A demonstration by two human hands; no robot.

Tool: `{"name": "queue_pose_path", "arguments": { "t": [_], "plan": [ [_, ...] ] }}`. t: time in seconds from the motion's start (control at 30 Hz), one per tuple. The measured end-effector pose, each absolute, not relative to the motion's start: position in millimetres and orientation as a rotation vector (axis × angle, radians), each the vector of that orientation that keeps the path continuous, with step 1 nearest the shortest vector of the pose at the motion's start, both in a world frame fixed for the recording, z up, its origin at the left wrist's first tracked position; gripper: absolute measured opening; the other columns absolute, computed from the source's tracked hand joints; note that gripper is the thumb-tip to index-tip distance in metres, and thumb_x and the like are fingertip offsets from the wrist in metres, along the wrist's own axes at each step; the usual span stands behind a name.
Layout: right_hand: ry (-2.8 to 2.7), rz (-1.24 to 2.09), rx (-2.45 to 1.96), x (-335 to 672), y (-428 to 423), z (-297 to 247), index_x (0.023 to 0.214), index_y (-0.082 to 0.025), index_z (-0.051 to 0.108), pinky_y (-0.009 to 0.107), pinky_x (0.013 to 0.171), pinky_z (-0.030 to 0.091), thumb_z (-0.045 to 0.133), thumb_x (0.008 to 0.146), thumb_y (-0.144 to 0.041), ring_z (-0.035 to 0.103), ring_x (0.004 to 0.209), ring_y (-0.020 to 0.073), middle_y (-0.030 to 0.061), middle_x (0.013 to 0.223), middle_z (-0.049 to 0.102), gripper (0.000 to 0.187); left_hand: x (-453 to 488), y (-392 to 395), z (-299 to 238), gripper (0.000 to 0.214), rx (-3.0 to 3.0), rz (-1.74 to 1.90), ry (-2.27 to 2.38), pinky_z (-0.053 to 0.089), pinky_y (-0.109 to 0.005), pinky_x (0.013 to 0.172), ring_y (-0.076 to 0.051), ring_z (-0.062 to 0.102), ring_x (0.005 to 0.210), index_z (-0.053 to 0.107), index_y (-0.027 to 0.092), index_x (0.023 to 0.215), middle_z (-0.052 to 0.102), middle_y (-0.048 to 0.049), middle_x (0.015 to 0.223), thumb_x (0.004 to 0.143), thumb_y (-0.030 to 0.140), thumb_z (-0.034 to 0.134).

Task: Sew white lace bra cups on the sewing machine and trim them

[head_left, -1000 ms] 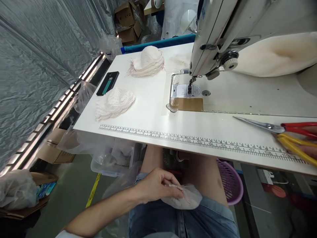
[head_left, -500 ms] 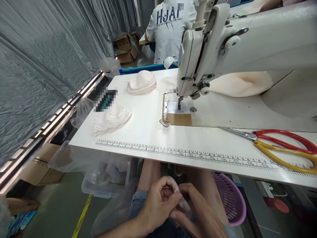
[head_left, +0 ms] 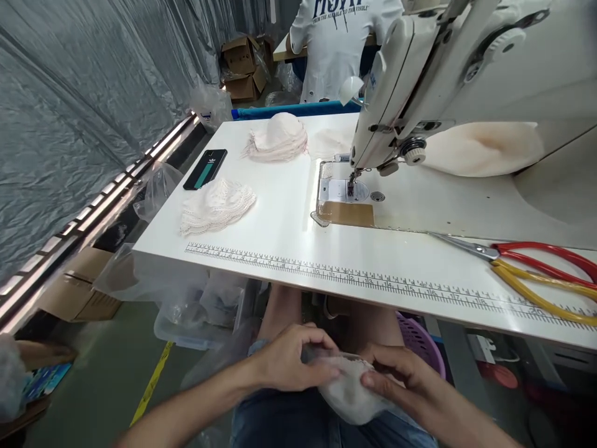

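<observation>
Over my lap, a pale, sheer, cup-shaped fabric piece is stretched between my two hands. My left hand pinches its left edge with thumb and fingers. On the other side, my right hand grips the upper right edge, thumb on the near face. Both hands are below the front edge of the white sewing table. A lacy cream fabric stack lies on the table's left, and a pale pink fabric stack sits farther back.
A white sewing machine stands at the right. Scissors with red and yellow handles lie by the printed ruler. A phone rests at the left edge. Below are a purple basket and a plastic bin. A person sits beyond.
The fabric piece, bunched between my fingers before, is now spread into a rounded cup shape. My hands have moved slightly apart, the right one rightward. The camera view has shifted.
</observation>
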State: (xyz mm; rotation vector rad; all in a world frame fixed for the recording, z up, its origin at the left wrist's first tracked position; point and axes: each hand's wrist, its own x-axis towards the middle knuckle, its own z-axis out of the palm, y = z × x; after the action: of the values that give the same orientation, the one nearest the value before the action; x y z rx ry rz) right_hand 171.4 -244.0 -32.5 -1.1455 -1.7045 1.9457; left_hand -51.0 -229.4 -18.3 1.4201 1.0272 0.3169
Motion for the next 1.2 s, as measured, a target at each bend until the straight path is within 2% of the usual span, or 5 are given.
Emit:
{"name": "queue_pose_path", "arguments": {
  "t": [0.17, 0.43, 0.67, 0.87, 1.2],
  "plan": [
    [-1.651, 2.079, -1.158, 178, -245, -29, 0.075, -0.019, 0.058, 0.023, 0.056, 0.029, 0.055, 0.087, -0.049, 0.039, 0.063, 0.0124, -0.0029, 0.066, 0.043, 0.033, -53, -231, -21, 0.03, 1.114, 0.365, 0.912, 0.037, -0.022, 0.063, -0.01, 0.048, 0.068, 0.061, 0.01, 0.07, 0.054, -0.0023, 0.075, 0.081, 0.039, 0.059],
    [-1.603, 2.146, -1.146, 177, -245, -31, 0.072, -0.017, 0.06, 0.023, 0.054, 0.028, 0.055, 0.086, -0.05, 0.038, 0.06, 0.0116, -0.0022, 0.064, 0.043, 0.036, -51, -237, -26, 0.028, 1.122, 0.292, 0.892, 0.035, -0.018, 0.059, -0.009, 0.046, 0.065, 0.07, 0.011, 0.079, 0.055, 0.0007, 0.07, 0.066, 0.036, 0.077],
    [-1.547, 2.151, -1.152, 170, -248, -36, 0.079, -0.016, 0.07, 0.023, 0.064, 0.036, 0.066, 0.079, -0.045, 0.049, 0.07, 0.015, 0.0009, 0.071, 0.059, 0.029, -51, -239, -29, 0.029, 1.159, 0.309, 0.875, 0.038, -0.018, 0.061, -0.009, 0.05, 0.066, 0.072, 0.01, 0.075, 0.057, -0.0009, 0.071, 0.075, 0.039, 0.069],
    [-1.413, 2.195, -1.171, 168, -254, -43, 0.07, -0.015, 0.068, 0.022, 0.057, 0.033, 0.07, 0.074, -0.046, 0.044, 0.063, 0.0121, -0.0017, 0.064, 0.054, 0.032, -53, -240, -30, 0.041, 1.108, 0.251, 0.861, 0.039, -0.019, 0.062, -0.01, 0.05, 0.067, 0.07, 0.01, 0.076, 0.059, -0.0021, 0.073, 0.074, 0.051, 0.066],
    [-1.353, 2.224, -1.146, 174, -256, -47, 0.061, -0.015, 0.061, 0.021, 0.05, 0.028, 0.068, 0.073, -0.054, 0.035, 0.054, 0.0089, -0.0043, 0.056, 0.044, 0.041, -44, -238, -24, 0.019, 1.224, 0.211, 0.886, 0.033, -0.017, 0.056, -0.007, 0.046, 0.061, 0.072, 0.013, 0.072, 0.052, 0.0031, 0.065, 0.066, 0.03, 0.077]
  ]
}}
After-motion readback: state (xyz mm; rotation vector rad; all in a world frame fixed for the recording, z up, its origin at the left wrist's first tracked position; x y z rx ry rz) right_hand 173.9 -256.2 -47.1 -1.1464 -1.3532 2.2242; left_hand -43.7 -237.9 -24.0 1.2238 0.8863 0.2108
